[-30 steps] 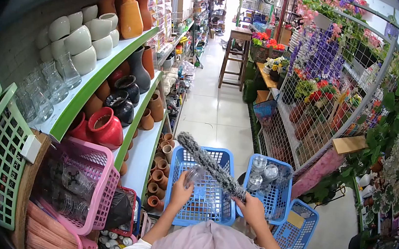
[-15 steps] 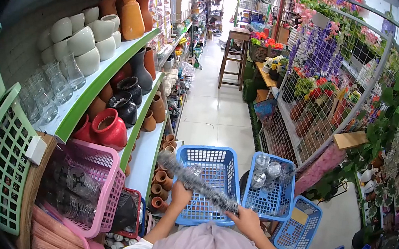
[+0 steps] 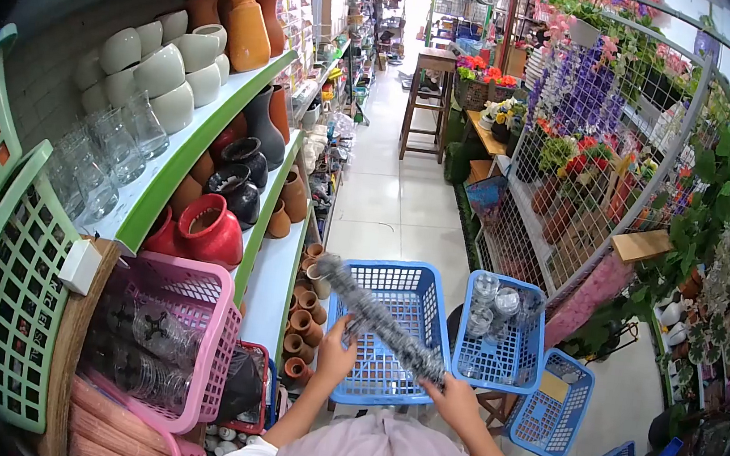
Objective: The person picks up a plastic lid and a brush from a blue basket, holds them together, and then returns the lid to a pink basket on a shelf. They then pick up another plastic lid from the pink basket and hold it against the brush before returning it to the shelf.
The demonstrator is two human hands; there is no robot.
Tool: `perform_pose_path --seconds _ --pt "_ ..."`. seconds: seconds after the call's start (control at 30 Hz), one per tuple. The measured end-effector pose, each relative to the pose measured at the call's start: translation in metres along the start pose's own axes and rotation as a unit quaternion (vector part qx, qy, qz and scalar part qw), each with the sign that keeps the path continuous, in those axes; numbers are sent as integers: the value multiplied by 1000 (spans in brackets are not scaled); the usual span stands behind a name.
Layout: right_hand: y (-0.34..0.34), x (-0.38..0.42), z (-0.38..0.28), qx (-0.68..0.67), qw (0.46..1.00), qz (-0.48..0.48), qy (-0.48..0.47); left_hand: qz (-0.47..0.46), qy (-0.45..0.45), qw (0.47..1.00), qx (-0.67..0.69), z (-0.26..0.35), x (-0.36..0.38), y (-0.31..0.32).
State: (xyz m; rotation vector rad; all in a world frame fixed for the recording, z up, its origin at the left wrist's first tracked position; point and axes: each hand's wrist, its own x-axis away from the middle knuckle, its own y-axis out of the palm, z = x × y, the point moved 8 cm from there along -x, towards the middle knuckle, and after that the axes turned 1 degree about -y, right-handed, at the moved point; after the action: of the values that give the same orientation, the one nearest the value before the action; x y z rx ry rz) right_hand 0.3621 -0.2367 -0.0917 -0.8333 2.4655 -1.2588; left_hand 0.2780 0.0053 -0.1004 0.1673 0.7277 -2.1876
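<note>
A long, dark grey, glittery bundle (image 3: 385, 328) slants over the blue basket (image 3: 439, 327) in front of me. My right hand (image 3: 454, 398) is closed round its lower right end. Under its upper left part is my left hand (image 3: 336, 351), fingers bent, against the bundle or a small dark piece beside it; the exact contact is hard to make out. A second blue basket (image 3: 535, 355) to the right holds several clear, round items (image 3: 491, 304).
A shelf (image 3: 168, 174) with white pots, glass vases and a red pot (image 3: 212, 230) stands left. A pink basket (image 3: 222, 338) holds clear items. A smaller blue basket (image 3: 574, 423) sits lower right. Wire mesh racks (image 3: 604, 183) with flowers stand right; a wooden stool (image 3: 435, 60) is ahead.
The view has shifted slightly. The bundle has moved a little to the right with my hands, and the clear item that showed beside my left hand in the basket is no longer visible.
</note>
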Motion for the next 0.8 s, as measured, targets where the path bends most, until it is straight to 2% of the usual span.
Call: perform_pose_path --seconds 0.03,0.1,0.13,0.17,0.23,0.3,0.37,0.43,0.47,0.5,0.53,0.57,0.6,0.63,0.67,0.7,0.77,0.8 --pt "1 2 -1 0 1000 0 0 0 0 1000 0 -3 0 -1" --pt "13 8 -11 81 993 -63 -63 -13 86 995 44 3 0 1" --pt "17 8 -8 80 993 -61 -62 -49 -19 996 -67 -17 1 6" --pt "17 4 2 55 998 -27 -32 -51 -18 996 -67 -17 3 8" --pt "10 -4 14 8 999 41 24 -4 25 999 45 8 2 0" --pt "7 4 7 1 1000 26 14 2 16 999 35 -1 2 0" --pt "8 11 -9 22 999 -31 -29 -117 -155 979 -69 -44 6 15" --pt "7 9 -8 5 1000 -22 -18 -148 -147 976 -63 -27 6 16" --pt "11 3 7 -40 999 -4 15 -103 -97 982 126 -18 4 18" --pt "12 -1 15 -85 995 13 46 -53 -43 948 310 -8 2 12" --pt "11 -3 17 -107 992 5 65 -76 -86 915 387 -10 4 14" --pt "15 -3 18 -106 992 5 62 -73 -84 915 387 -12 3 13" --pt "24 -1 16 -173 984 -9 30 -97 -149 829 530 -20 6 22" --pt "27 1 7 -238 971 -25 -1 -118 -209 715 656 -28 12 33" --pt "26 7 0 -197 980 -38 -9 -120 -216 607 755 -52 18 48" --pt "28 7 -1 -197 980 -39 -8 -119 -217 607 755 -58 20 53" --pt "24 6 -5 -100 994 8 -37 -201 -217 350 889 -46 27 69" --pt "32 5 0 -100 994 7 -38 -141 -316 416 841 -41 31 71"
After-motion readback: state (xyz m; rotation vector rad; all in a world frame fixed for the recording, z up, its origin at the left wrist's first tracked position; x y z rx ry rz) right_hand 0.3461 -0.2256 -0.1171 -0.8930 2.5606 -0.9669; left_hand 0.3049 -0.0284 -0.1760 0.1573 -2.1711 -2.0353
